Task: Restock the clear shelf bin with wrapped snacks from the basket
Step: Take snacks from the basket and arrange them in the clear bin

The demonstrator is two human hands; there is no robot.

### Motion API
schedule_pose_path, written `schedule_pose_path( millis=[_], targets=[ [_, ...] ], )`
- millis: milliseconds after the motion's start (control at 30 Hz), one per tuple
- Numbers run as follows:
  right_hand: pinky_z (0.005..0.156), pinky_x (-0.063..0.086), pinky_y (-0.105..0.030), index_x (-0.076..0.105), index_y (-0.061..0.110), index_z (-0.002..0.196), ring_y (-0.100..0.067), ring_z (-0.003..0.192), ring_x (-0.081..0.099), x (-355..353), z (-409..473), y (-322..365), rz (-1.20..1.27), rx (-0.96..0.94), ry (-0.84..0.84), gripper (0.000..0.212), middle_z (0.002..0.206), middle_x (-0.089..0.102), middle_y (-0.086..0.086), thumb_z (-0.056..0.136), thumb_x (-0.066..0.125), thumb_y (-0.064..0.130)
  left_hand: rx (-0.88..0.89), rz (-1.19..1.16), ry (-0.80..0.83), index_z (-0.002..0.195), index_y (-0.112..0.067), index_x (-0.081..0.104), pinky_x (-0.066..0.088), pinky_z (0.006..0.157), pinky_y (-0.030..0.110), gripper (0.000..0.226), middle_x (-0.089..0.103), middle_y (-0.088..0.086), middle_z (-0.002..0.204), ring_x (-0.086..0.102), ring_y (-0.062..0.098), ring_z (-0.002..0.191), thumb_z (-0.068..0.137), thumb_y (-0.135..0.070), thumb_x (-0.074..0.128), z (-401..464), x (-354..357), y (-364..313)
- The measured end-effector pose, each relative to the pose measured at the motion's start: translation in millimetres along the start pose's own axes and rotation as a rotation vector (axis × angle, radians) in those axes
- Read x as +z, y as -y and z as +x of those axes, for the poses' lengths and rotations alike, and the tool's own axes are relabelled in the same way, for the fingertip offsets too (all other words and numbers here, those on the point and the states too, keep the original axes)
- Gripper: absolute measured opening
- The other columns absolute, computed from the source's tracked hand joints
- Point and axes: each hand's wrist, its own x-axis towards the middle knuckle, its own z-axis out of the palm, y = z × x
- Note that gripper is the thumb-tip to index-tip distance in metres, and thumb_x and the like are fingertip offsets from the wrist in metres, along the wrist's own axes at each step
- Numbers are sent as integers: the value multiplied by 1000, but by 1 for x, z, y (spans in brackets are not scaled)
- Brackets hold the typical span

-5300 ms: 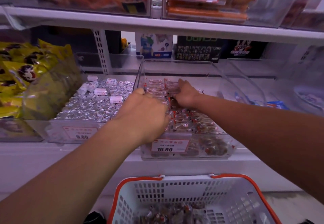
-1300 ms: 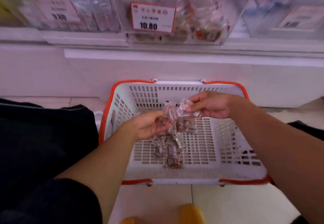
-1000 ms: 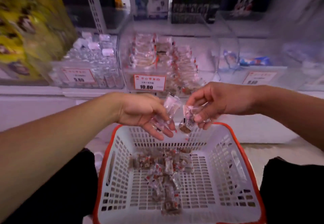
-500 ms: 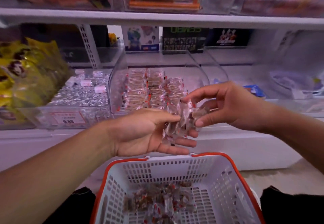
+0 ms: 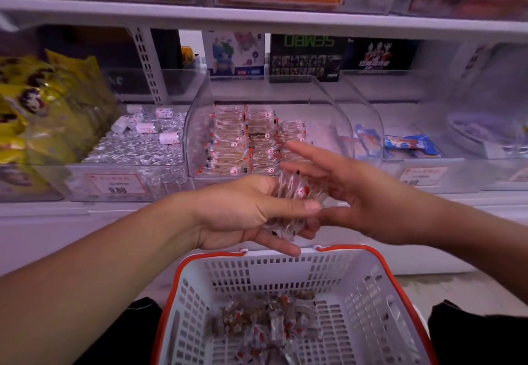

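Observation:
My left hand (image 5: 237,216) holds a small stack of clear-wrapped snacks (image 5: 294,196), thumb on top and fingers underneath, above the far rim of the basket. My right hand (image 5: 357,193) touches the right side of that stack with its fingers stretched out. The clear shelf bin (image 5: 328,113) stands just behind the hands on the middle shelf, with rows of the same snacks (image 5: 243,144) filling its left and centre. The white basket with an orange rim (image 5: 285,267) sits below, and several loose wrapped snacks (image 5: 263,324) lie on its bottom.
Left of the bin is another clear bin of silver-wrapped sweets (image 5: 137,147), then yellow bags (image 5: 43,107). On the right, a bin holds blue packets (image 5: 408,143). An upper shelf (image 5: 257,19) overhangs the bins. Dark trouser legs flank the basket.
Both hands rose from the basket with snacks toward the shelf. The right hand's pinch has loosened and its fingers have straightened; the stack now sits in the left hand.

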Motion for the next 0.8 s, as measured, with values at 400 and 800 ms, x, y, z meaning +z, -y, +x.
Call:
schedule_pose_path(
  millis=[400,800],
  targets=[
    [78,60,-34,67,19,108,-23,90,73,-16,29,19,75,5,-97,46,100,75,-4,70,85,1,137,261,-395,117,-16,52,52,50,24,57,70,4,103,66,14,69,71,5,78,-8,-20,-26],
    [68,43,-25,68,8,112,-17,82,59,-30,192,-29,-516,424,-302,46,92,63,-4,72,86,19,425,1825,-776,108,-27,63,40,97,35,35,66,-8,108,57,15,104,85,-53,58,4,-110,-21]
  ],
)
